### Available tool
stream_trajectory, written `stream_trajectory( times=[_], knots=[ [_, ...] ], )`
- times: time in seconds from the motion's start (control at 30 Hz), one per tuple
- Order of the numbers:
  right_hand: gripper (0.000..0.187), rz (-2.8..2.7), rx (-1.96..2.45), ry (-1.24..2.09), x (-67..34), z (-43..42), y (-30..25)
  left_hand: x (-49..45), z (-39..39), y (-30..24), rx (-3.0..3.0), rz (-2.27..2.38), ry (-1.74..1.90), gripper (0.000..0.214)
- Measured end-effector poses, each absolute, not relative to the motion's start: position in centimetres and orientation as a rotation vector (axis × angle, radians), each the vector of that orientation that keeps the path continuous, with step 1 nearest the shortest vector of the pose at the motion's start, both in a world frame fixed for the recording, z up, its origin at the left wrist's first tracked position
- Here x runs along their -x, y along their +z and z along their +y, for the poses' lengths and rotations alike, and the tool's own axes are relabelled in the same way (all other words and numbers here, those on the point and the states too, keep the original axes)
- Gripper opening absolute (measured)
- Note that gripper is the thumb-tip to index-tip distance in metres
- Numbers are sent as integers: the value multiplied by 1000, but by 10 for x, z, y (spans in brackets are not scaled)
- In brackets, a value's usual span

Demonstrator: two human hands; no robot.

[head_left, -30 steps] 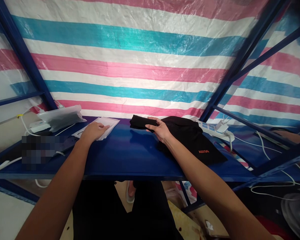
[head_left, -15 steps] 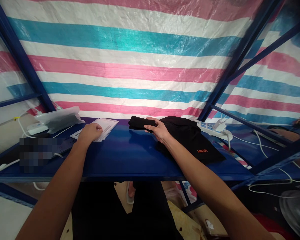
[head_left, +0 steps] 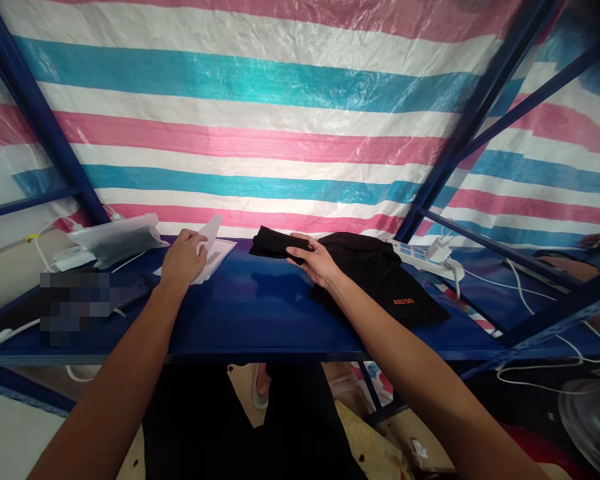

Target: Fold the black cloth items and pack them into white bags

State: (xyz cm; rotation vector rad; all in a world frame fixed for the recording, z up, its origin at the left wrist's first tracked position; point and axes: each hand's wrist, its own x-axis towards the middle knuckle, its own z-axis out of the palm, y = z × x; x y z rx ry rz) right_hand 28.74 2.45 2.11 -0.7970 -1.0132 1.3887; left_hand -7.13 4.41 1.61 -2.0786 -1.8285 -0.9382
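My left hand [head_left: 183,257] is closed on the top clear plastic bag [head_left: 210,235] of a small stack of bags [head_left: 215,257] on the blue shelf [head_left: 250,313], and the bag's corner stands lifted. My right hand [head_left: 315,260] grips a small folded black garment [head_left: 273,245], held slightly above the shelf. Just right of that hand lies a pile of black clothing with an orange logo [head_left: 380,280].
A white packet [head_left: 117,237] and a white power strip [head_left: 73,257] with cables sit at the shelf's left end. Another power strip [head_left: 427,260] with a plug lies at the right. Blue frame posts flank the shelf; a striped tarp hangs behind.
My left hand has gone from lying flat on the bag stack to pinching and raising the top bag. My right hand has lifted the folded black garment slightly and shifted it left.
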Motion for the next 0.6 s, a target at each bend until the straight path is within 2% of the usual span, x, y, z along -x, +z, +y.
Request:
stream_trajectory(
  times=[0.17, 0.27, 0.33, 0.47, 0.6],
  knots=[
    [56, -1095, 671, 1527, -271, 14, 27, 31, 34, 13, 2183, -1701, -997, 42],
    [58, -1220, 685, 1458, -259, 10, 27, 12, 30, 12, 2306, -1647, -1075, 52],
    [53, -1406, 701, 1241, -255, 9, 26, 7, 30, 11, 2374, -1608, -1162, 57],
    [37, -1823, 674, 532, -258, 7, 24, 10, 32, 10, 2498, -1505, -1207, 67],
    [39, -2099, 626, 125, -262, 2, 25, 12, 28, 13, 2564, -1492, -1022, 75]
  ],
)
